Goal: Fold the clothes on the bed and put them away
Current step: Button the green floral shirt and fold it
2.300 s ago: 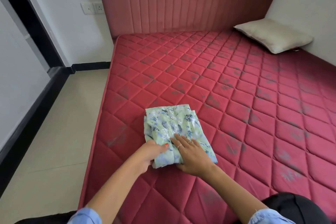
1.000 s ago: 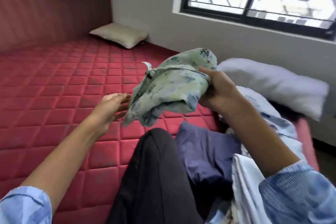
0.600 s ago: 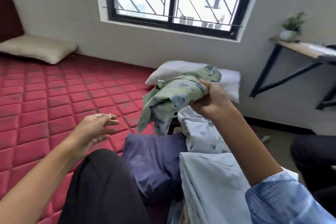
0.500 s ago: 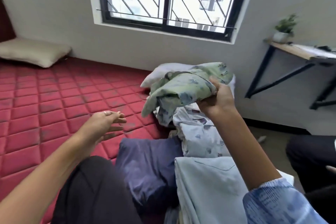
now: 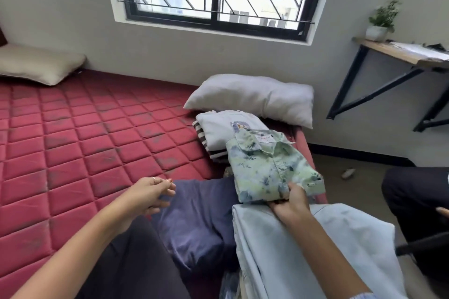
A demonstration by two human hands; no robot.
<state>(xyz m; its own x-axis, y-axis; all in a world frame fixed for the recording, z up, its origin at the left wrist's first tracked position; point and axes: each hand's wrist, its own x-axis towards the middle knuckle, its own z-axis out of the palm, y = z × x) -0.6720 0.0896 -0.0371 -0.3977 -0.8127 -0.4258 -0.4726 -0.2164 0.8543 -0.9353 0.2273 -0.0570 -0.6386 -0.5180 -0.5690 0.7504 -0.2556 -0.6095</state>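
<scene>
1. Green-and-blue floral shirt (image 5: 272, 167), folded into a neat packet, sits at the foot end of the red quilted mattress (image 5: 80, 143), collar pointing away toward 12 o'clock, near edge toward the person.

2. Right hand (image 5: 290, 204) is on it: thumb on top of the near edge, fingers tucked under, pinching the fabric. From that hand the shirt runs out toward 11 o'clock, and that is also the line of its long axis.

3. Underneath and beyond, at 11 o'clock from the shirt, a white folded garment (image 5: 221, 128) lies on a striped one (image 5: 202, 138). The floral shirt overlaps their near right corner; whether it rests fully on them cannot be told.

4. Left hand (image 5: 148, 193) hangs off to 9 o'clock of the shirt, well apart, fingers loosely curled and holding nothing, above a navy garment (image 5: 196, 216).

5. Right hand is plainly the nearer one, already in contact. The move looks like a set-down: let the packet settle, then draw the fingers back toward 6 o'clock, along the long axis, so the fold does not drag open.

6. Risk, as a judgement: fingers under the bottom layer could pull it out on the way.

7. Pale blue cloth (image 5: 303, 245) lies across the lap under the right forearm; a white pillow (image 5: 255, 97) sits at 12 o'clock behind the stack, a beige pillow (image 5: 38, 63) far off at 10.
</scene>
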